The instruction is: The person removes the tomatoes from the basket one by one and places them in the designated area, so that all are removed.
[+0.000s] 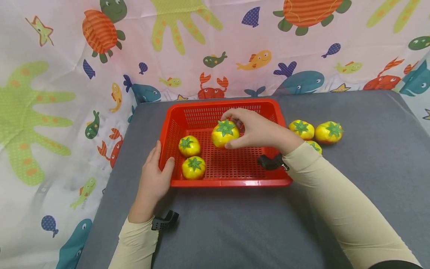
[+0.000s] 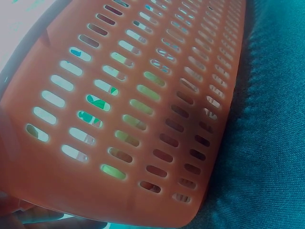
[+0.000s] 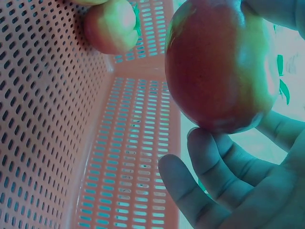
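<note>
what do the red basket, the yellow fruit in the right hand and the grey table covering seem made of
The red basket looks like glossy moulded plastic: even slots, shiny rim. The yellow fruit in the right hand shines, perhaps painted plastic or foam; real skin isn't ruled out. The grey table covering seems matt fabric: fine texture in the left wrist view.

The sleeves [image 1: 346, 205] are creased cream fabric, the left wristband [image 1: 164, 221] black with small holes, the right wristband [image 1: 268, 163] black.
</note>
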